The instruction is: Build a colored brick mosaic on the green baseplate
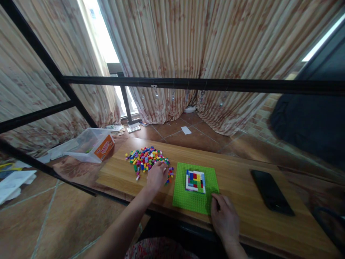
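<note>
At the right side of a loose pile of small toy building bricks (147, 158), my left hand (156, 176) reaches in with its fingers bent and drawn together. Whatever those fingertips pinch is hidden. A green studded baseplate (180, 194) lies flat to the right of the pile. On it sits a low, nearly square brick build (195, 181), with a mostly white and blue border around red, yellow, blue and green bricks. My right hand (225, 217) has curled fingers at the baseplate's lower right edge, thumb and forefinger gripping it.
A wooden bench top (234, 180) carries all this, with a black phone (272, 192) at its right. A clear plastic box (93, 144) with an orange label stands beyond its left end. A black metal rail (172, 83) crosses in front of the curtains (167, 43).
</note>
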The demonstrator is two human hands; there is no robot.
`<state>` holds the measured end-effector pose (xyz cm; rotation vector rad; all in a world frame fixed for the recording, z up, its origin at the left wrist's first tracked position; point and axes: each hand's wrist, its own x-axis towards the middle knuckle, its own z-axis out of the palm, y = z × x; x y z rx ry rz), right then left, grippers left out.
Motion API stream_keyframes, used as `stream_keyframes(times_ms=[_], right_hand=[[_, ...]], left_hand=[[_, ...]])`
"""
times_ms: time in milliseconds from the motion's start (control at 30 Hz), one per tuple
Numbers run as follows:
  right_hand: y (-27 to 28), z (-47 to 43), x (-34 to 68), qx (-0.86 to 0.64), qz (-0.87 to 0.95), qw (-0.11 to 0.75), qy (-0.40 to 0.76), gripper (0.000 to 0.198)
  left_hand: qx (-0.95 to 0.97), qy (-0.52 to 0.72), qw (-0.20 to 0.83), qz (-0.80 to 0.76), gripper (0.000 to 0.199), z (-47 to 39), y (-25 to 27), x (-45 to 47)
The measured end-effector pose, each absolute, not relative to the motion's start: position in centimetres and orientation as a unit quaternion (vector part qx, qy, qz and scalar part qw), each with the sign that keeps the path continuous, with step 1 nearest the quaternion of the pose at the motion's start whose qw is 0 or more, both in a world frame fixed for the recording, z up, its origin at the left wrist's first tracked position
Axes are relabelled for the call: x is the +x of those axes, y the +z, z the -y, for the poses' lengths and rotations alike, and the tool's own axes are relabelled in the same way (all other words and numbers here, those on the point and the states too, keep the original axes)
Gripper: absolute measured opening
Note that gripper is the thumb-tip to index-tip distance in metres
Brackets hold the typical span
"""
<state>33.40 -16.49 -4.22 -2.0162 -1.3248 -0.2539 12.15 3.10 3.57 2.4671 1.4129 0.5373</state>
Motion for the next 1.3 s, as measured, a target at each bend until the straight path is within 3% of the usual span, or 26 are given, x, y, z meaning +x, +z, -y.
stream_keyframes(times_ms=[200,500,700,1300], right_hand=[[-3.9,16.3,33.2,-0.78,0.509,0.351,-0.099,0.039],[-3.5,16.2,32.9,-0.779,0.505,0.358,-0.094,0.032],[-3.2,16.2,32.8,-0.781,0.501,0.361,-0.095,0.031],[-3.0,16.2,32.7,-0.782,0.503,0.359,-0.077,0.031]], left_hand=[[0.86,0.118,0.109,-0.484,0.022,-4.6,3.7,14.5],[0.868,0.116,0.114,-0.469,0.027,-4.6,3.9,15.1],[0.903,0.157,0.141,-0.375,0.022,-3.6,5.6,18.0],[0.926,0.086,0.134,-0.343,0.024,-2.7,5.1,21.8]])
